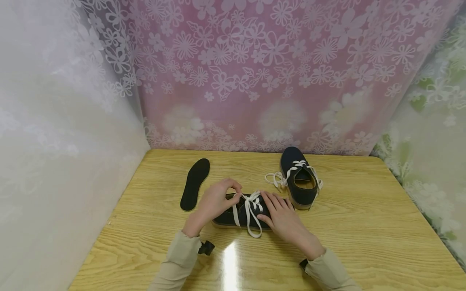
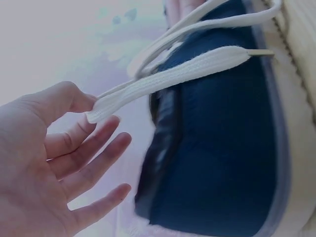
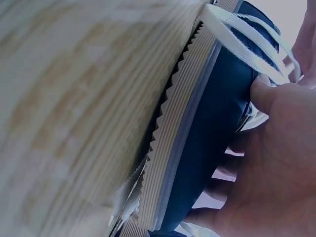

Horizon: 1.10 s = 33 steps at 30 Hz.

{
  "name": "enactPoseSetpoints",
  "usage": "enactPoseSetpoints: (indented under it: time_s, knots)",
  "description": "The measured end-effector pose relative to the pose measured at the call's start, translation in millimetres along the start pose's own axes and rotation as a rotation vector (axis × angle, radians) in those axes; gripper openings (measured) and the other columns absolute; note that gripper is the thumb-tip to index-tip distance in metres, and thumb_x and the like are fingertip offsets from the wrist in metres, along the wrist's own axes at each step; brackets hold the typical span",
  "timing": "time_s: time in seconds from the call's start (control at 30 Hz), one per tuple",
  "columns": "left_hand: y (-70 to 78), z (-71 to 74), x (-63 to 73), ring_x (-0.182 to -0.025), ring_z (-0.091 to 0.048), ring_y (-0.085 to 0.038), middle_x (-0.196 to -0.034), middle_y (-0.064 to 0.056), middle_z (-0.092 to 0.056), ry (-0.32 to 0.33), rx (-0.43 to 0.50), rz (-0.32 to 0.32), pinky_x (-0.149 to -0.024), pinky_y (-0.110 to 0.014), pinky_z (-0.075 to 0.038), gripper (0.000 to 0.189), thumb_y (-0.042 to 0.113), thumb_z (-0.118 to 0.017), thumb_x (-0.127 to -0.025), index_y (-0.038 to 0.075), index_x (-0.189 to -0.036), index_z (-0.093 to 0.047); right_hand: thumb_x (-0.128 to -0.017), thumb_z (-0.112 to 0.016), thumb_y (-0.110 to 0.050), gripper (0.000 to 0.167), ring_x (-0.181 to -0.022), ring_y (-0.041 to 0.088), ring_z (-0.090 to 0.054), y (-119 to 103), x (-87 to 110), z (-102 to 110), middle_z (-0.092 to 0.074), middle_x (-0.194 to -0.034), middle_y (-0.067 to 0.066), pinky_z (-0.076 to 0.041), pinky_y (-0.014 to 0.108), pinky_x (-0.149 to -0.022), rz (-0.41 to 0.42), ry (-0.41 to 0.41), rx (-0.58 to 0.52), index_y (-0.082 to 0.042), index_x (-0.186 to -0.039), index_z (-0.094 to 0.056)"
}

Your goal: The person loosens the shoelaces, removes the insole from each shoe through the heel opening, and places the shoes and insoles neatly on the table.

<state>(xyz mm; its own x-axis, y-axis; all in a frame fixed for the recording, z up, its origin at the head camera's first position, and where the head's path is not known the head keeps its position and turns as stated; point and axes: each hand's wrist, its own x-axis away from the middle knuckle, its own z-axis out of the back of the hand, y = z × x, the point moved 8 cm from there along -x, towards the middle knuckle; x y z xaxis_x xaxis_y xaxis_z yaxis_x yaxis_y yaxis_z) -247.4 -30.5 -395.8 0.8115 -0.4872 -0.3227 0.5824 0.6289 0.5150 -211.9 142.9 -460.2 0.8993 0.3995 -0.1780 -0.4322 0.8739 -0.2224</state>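
Observation:
A dark navy lace-up shoe [image 1: 223,218] with a pale ridged sole lies sideways before me, toe to the right. Its white shoelace [image 1: 249,214] is looped at the front, with one loop hanging over the near side. My left hand [image 1: 217,201] pinches a doubled part of this lace [image 2: 148,86] between thumb and forefinger, above the shoe opening; the other fingers are spread loosely. Across the toe rests my right hand [image 1: 282,218], fingers laid over the top. In the right wrist view, the right thumb [image 3: 262,93] touches the upper near the lace.
Behind and to the right stands a second navy shoe [image 1: 293,157], its white laces [image 1: 278,180] loose and its toe pointing away. A black insole [image 1: 195,184] lies at the left on the wooden table [image 1: 145,226]. Flowered curtains [image 1: 255,72] hang around the table.

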Motion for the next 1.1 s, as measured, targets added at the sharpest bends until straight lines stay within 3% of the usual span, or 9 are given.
enactPoseSetpoints:
  time_s: [0.17,0.37,0.63,0.83,1.1]
  knots:
    - [-3.6,11.4,1.4,-0.095,-0.069,-0.016,-0.104,0.003,-0.070,0.035,0.023,-0.001,-0.074,-0.032,-0.054,0.006,0.017,-0.073,-0.095,0.019,-0.094,-0.068,-0.100,-0.063,-0.040,0.072,-0.139,0.044,-0.043,-2,-0.4,2,-0.045,-0.154,0.019,-0.035,0.067,-0.108,0.005,0.010,-0.005,-0.005,-0.157,-0.036]
    - [-8.2,6.6,0.0,-0.082,-0.070,-0.011,-0.088,0.005,-0.070,-0.020,0.055,0.026,-0.069,-0.026,-0.055,0.005,0.017,-0.070,-0.096,0.019,-0.097,-0.065,-0.100,-0.063,-0.040,0.072,-0.139,0.043,-0.043,-2,-0.5,3,-0.045,-0.153,0.018,-0.036,0.067,-0.108,0.012,0.012,0.000,-0.006,-0.157,-0.036]
    - [-4.4,-4.2,1.2,-0.073,-0.062,-0.004,-0.088,0.007,-0.068,-0.098,0.032,0.010,-0.064,-0.022,-0.051,0.010,0.023,-0.072,-0.097,0.019,-0.106,-0.068,-0.100,-0.061,-0.042,0.073,-0.140,0.044,-0.042,1,0.1,0,-0.043,-0.155,0.018,-0.035,0.067,-0.108,0.005,-0.006,-0.014,-0.006,-0.158,-0.035]
    - [4.5,-13.1,1.8,-0.075,-0.056,-0.004,-0.095,0.008,-0.064,-0.090,-0.040,-0.078,-0.065,-0.022,-0.048,0.012,0.027,-0.072,-0.097,0.019,-0.106,-0.071,-0.101,-0.061,-0.043,0.073,-0.141,0.043,-0.041,1,1.0,-3,-0.043,-0.155,0.017,-0.035,0.067,-0.108,-0.003,-0.013,-0.013,-0.007,-0.158,-0.034]
    - [11.1,-15.1,3.2,-0.077,-0.061,-0.006,-0.096,0.005,-0.066,0.013,-0.155,-0.180,-0.065,-0.020,-0.051,0.009,0.027,-0.073,-0.095,0.019,-0.100,-0.074,-0.101,-0.061,-0.044,0.073,-0.141,0.043,-0.041,-1,2.3,-5,-0.043,-0.156,0.017,-0.035,0.067,-0.108,-0.004,-0.011,-0.012,-0.007,-0.159,-0.034]
